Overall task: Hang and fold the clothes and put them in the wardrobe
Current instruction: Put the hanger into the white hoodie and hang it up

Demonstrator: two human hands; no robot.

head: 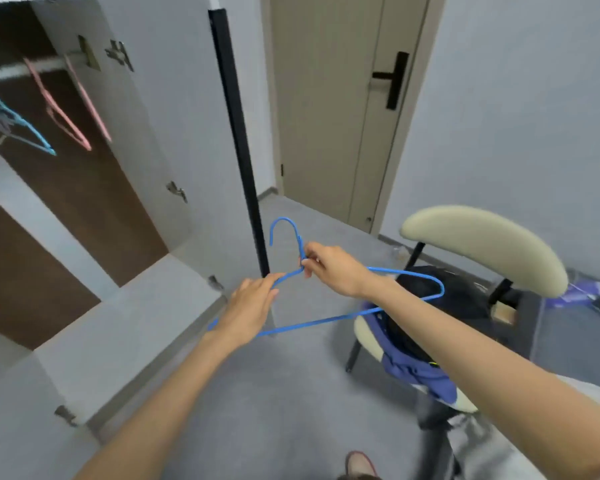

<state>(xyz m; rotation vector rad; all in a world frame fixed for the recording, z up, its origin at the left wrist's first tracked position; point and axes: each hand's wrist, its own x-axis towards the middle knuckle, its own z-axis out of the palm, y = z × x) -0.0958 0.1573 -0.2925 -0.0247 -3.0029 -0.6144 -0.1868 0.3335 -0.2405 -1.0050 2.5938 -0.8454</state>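
A blue wire hanger [326, 322] hangs in the air in front of me, hook pointing up. My right hand [333, 270] pinches its neck just below the hook. My left hand [248, 308] holds the hanger's left shoulder, fingers wrapped over the wire. Dark and blue clothes [426, 327] lie piled on the seat of a beige chair [482, 247] to the right. The open wardrobe [84, 202] is on the left, with a rail [25, 69] carrying two pink hangers [65, 109] and a light blue hanger [18, 123].
The wardrobe door [238, 133] stands open edge-on between wardrobe and room door [343, 109]. A shelf ledge [125, 327] of the wardrobe lies below my left arm. Purple items [575, 294] lie on the floor behind the chair. A shoe [359, 464] shows at the bottom.
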